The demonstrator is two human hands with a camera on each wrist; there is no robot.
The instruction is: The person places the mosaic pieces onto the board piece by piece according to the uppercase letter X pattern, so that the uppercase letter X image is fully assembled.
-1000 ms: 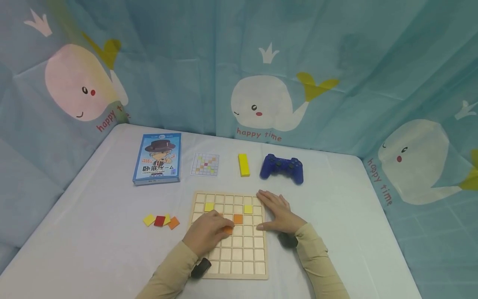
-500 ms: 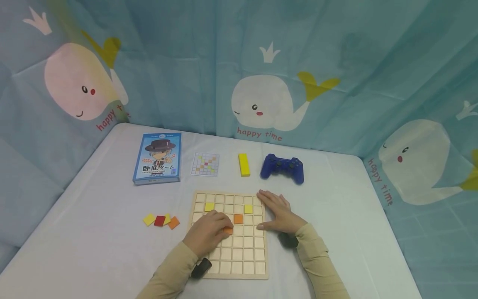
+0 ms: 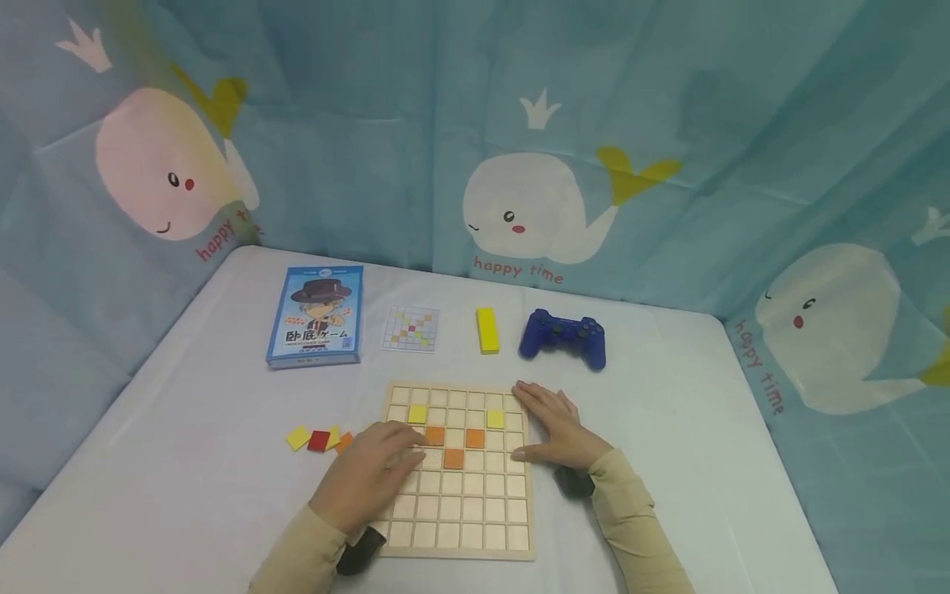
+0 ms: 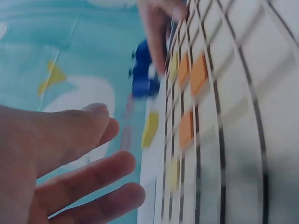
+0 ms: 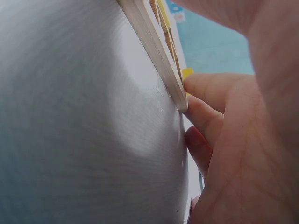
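Observation:
A wooden grid board (image 3: 449,553) lies on the table. Two yellow tiles, the left one (image 3: 417,414) and the right one (image 3: 495,419), sit in its second row. Below them are three orange tiles: one at left (image 3: 435,436), one at right (image 3: 475,438) and a lower middle one (image 3: 453,459). My left hand (image 3: 371,472) is over the board's left side, thumb and fingers apart with nothing between them, as the left wrist view also shows. My right hand (image 3: 555,429) rests at the board's upper right corner and edge, fingers extended.
Left of the board lie loose tiles: a yellow one (image 3: 298,438), a red one (image 3: 319,441), another yellow and an orange one partly behind my left hand. Behind stand a blue game box (image 3: 315,318), a pattern card (image 3: 411,329), a yellow block (image 3: 486,331) and a blue game controller (image 3: 563,339).
My left hand has let go of the lower middle orange tile and moved left, uncovering the left orange tile. The right hand stays at the board's edge.

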